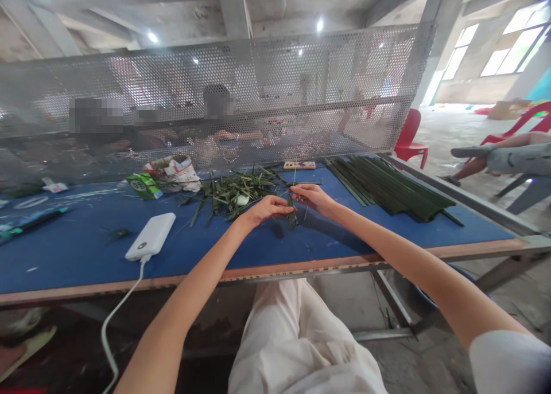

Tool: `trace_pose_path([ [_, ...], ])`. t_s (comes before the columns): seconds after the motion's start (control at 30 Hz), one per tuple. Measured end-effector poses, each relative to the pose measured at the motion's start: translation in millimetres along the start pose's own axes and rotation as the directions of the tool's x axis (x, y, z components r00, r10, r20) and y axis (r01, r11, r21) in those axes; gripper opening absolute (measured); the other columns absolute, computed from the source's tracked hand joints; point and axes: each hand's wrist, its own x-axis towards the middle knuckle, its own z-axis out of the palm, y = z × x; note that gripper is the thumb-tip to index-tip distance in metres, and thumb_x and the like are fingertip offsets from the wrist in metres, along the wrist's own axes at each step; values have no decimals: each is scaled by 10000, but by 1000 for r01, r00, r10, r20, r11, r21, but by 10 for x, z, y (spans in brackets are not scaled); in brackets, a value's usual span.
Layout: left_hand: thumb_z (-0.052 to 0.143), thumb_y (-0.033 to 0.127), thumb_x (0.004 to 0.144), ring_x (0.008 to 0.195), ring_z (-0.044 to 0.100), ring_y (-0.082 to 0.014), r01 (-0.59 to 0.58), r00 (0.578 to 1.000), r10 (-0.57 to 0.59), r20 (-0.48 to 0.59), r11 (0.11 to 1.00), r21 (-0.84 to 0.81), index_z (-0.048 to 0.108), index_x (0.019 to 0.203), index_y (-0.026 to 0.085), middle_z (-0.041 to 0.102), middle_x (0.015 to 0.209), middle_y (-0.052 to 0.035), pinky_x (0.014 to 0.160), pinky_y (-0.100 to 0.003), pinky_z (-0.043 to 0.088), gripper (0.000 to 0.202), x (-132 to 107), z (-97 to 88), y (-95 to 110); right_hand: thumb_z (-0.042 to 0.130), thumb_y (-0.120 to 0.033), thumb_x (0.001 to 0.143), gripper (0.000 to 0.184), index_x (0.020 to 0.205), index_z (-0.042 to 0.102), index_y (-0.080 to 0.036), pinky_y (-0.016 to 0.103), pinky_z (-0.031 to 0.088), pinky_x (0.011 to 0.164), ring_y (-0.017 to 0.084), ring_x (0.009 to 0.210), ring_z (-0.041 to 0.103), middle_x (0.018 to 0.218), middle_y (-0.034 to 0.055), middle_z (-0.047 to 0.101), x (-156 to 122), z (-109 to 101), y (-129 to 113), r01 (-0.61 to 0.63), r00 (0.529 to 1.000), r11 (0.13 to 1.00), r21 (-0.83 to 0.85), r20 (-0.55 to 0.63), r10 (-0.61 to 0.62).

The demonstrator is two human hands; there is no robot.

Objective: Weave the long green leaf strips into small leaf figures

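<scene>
My left hand pinches a small folded piece of green leaf just above the blue tabletop. Close beside it, my right hand is closed at the fingertips on a thin leaf strip that sticks up by the folded piece. Fine detail of the folds is too small to make out. Behind my left hand lies a loose heap of cut leaf strips, with a small white object at its near side. Long dark green leaves are stacked to the right of my right hand.
A white power bank with a cable lies at the left. Beyond it are a green packet and a crumpled white bag. A perforated metal screen stands along the back; people sit behind it. Red chairs are at the right.
</scene>
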Motion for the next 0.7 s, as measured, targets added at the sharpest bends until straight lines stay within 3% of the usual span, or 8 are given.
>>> trace_pose_path([
  [0.27,834,349,575,550,493,-83,-1,997,7,-72,997,76,584,510,138,523,534,36,609,-239,411,333,-25,12,40,769,-389,728,258,825,699,-160,185,427,597,71,612,528,673,-20,638,8,-8,-21,-2,1000,998,60,23,0],
  [0.47,822,360,575,515,438,-80,9,997,5,-80,986,169,520,452,148,432,485,54,577,-239,384,388,-34,21,72,525,-500,925,388,768,650,-169,208,439,545,104,539,543,545,-7,580,52,-159,-178,-197,980,919,342,35,197],
  [0.57,813,379,591,533,459,-86,7,999,1,-36,977,215,578,493,145,481,513,42,590,-239,398,345,-29,1,55,534,-422,942,334,744,624,-168,196,456,540,98,541,566,561,-3,601,42,-231,-245,-327,945,883,336,99,312],
  [0.7,819,385,587,561,508,-106,12,1000,-16,14,965,262,631,526,141,541,532,20,617,-252,426,314,-30,-28,26,536,-211,944,164,813,625,-165,158,487,577,67,584,593,663,-14,650,20,-252,-256,-433,901,856,282,147,408],
])
